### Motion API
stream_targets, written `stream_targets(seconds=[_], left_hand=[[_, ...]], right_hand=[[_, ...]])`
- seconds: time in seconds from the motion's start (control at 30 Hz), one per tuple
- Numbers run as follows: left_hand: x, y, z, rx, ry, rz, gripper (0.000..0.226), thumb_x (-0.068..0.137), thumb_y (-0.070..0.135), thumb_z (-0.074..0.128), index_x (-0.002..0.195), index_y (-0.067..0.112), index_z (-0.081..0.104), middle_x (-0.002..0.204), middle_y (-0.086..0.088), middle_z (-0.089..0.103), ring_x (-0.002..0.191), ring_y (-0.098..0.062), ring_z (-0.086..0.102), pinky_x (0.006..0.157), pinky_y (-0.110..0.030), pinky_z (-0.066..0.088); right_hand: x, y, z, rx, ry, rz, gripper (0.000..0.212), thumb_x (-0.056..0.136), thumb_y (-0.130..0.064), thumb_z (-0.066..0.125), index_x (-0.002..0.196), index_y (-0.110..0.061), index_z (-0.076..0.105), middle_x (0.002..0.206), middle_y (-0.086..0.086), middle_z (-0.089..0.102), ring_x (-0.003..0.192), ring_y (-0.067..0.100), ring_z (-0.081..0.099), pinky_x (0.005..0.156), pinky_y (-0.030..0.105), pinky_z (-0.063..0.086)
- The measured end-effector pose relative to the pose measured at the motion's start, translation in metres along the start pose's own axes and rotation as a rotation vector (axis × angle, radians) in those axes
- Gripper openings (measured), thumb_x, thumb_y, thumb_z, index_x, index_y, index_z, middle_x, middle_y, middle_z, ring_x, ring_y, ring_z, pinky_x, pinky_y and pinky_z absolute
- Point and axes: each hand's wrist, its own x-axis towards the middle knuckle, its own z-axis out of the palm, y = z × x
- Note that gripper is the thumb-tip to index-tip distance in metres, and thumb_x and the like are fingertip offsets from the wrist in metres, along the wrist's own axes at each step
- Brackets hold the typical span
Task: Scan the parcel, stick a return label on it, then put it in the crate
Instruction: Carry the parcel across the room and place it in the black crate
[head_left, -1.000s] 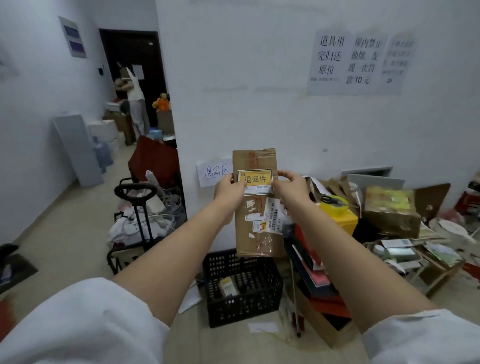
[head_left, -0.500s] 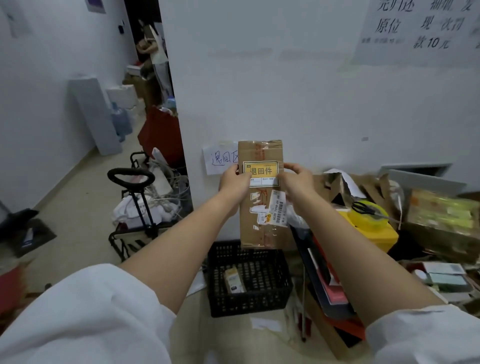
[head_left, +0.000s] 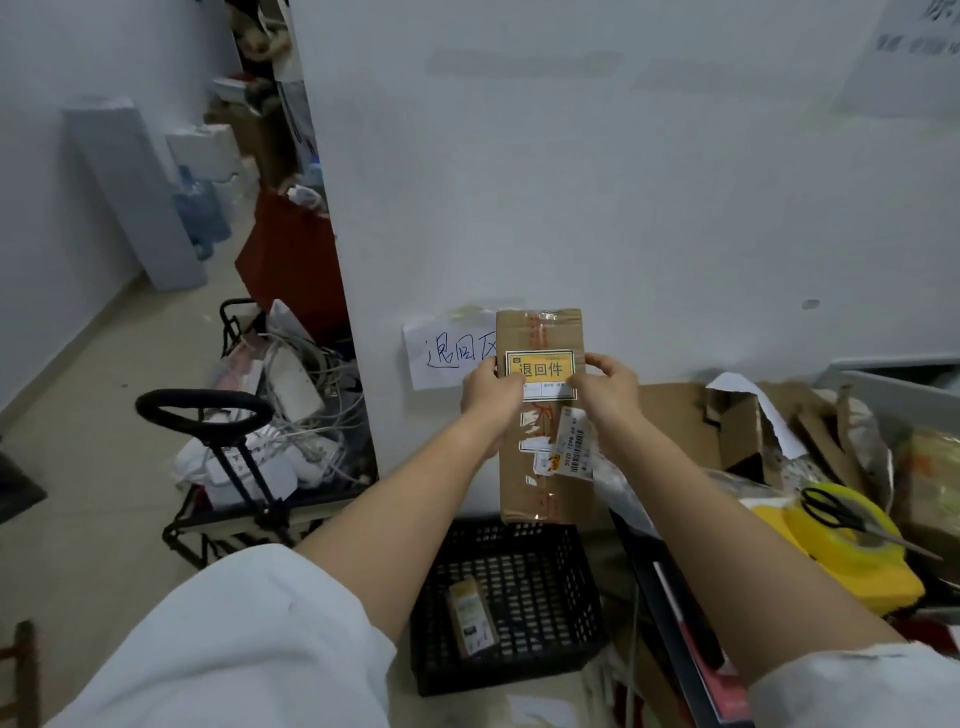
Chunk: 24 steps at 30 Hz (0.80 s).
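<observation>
I hold a tall brown cardboard parcel (head_left: 540, 483) upright in front of the white wall. My left hand (head_left: 488, 397) grips its left edge and my right hand (head_left: 608, 395) grips its right edge, both at the height of a yellow return label (head_left: 541, 370) stuck on its upper front. A white barcode sticker (head_left: 574, 441) sits lower on the parcel. Directly below stands a black plastic crate (head_left: 524, 670) on the floor, with one small parcel (head_left: 470, 616) lying inside.
A black trolley (head_left: 208, 410) loaded with cables and white items stands to the left. To the right lie piled cardboard, a yellow tape roll (head_left: 831, 535) with scissors (head_left: 852, 514) on it, and stacked flat items. A handwritten paper sign (head_left: 447, 358) is taped to the wall.
The view has tilted down and come closer, so the crate shows more fully under the parcel. Both hands keep the same grip on the parcel.
</observation>
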Motion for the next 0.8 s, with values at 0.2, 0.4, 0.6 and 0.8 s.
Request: stream_targets(seconds=[0.2, 0.4, 0.6, 0.8], left_hand=[[0.065, -0.011, -0.009, 0.024, -0.009, -0.057, 0.025, 0.087, 0.013, 0.049, 0.104, 0.022, 0.064, 0.105, -0.002, 0.071, 0.094, -0.024, 0.068, 0.089, -0.046, 0.055], [0.11, -0.042, -0.015, 0.039, 0.007, -0.119, 0.023, 0.086, 0.012, 0.05, 0.085, 0.033, 0.06, 0.106, -0.002, 0.07, 0.095, -0.024, 0.067, 0.09, -0.045, 0.055], [0.143, -0.086, -0.026, 0.053, 0.027, -0.198, 0.023, 0.085, 0.012, 0.053, 0.081, 0.033, 0.059, 0.085, 0.008, 0.068, 0.086, -0.019, 0.068, 0.077, -0.033, 0.056], [0.167, -0.159, -0.025, 0.056, 0.061, -0.296, 0.025, 0.084, 0.003, 0.053, 0.09, 0.026, 0.063, 0.094, 0.001, 0.07, 0.087, -0.019, 0.069, 0.077, -0.035, 0.057]], right_hand=[[0.055, 0.008, 0.043, -0.048, 0.009, 0.065, 0.037, 0.09, -0.013, 0.056, 0.125, -0.025, 0.056, 0.078, -0.016, 0.058, 0.07, 0.01, 0.06, 0.051, 0.024, 0.041], [0.094, 0.031, 0.078, -0.092, -0.014, 0.14, 0.033, 0.088, -0.017, 0.059, 0.118, -0.031, 0.059, 0.086, -0.008, 0.065, 0.077, 0.015, 0.061, 0.055, 0.028, 0.044], [0.127, 0.077, 0.112, -0.148, -0.116, 0.222, 0.038, 0.086, -0.013, 0.058, 0.121, -0.029, 0.059, 0.106, 0.002, 0.071, 0.09, 0.023, 0.067, 0.082, 0.045, 0.057], [0.144, 0.15, 0.144, -0.152, -0.22, 0.287, 0.042, 0.083, -0.009, 0.06, 0.12, -0.028, 0.058, 0.09, -0.004, 0.069, 0.084, 0.019, 0.068, 0.08, 0.041, 0.057]])
